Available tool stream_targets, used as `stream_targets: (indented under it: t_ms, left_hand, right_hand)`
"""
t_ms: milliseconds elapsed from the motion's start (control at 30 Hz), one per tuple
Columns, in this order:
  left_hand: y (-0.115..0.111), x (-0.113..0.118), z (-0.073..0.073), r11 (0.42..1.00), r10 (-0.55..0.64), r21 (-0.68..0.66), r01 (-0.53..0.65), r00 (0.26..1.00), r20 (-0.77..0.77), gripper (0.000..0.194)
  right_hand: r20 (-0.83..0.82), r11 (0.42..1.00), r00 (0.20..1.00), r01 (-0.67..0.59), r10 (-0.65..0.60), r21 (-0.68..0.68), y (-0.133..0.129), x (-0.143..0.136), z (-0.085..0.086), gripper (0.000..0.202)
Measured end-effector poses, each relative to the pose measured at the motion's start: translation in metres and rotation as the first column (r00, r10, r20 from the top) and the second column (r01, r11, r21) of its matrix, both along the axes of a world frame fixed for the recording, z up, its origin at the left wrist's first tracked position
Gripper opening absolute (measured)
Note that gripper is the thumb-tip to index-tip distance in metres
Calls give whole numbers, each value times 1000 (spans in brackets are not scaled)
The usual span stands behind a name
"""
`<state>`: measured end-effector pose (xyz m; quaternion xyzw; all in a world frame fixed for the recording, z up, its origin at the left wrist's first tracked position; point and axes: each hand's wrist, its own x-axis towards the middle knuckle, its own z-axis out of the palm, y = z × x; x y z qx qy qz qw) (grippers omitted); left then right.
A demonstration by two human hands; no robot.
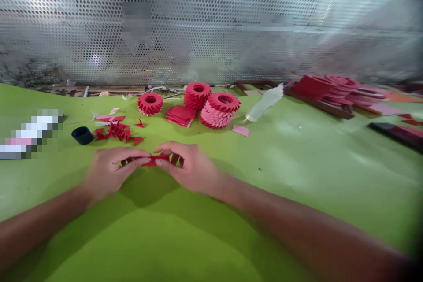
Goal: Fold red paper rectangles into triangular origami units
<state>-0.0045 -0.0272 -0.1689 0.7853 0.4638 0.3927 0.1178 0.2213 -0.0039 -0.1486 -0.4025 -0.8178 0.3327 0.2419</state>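
Note:
A small folded strip of red paper is held level between my two hands, just above the green table. My left hand pinches its left end between thumb and fingers. At its right end my right hand grips it, with the thumb in front and the index finger arched above. Beyond my left hand lies a heap of red folded paper triangles, beside a dark blue round ring or cup. A stack of red paper pieces sits farther back.
Red ring-shaped paper models and a red-and-pink one stand behind the hands. A whitish bottle lies to their right, near a pink paper slip. A brown tray holds red paper. Perforated metal sheeting closes the back.

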Motion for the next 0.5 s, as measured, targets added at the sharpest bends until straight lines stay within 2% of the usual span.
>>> stream_targets:
  t_ms: [233,500]
  left_hand:
    - [-3,2,2,995,-68,69,72,995,-68,20]
    - [-3,5,4,995,-81,48,83,996,-47,21]
  right_hand:
    - [126,996,988,-83,87,-38,0,-2,1,23]
    - [137,996,988,-81,77,26,0,-1,-3,21]
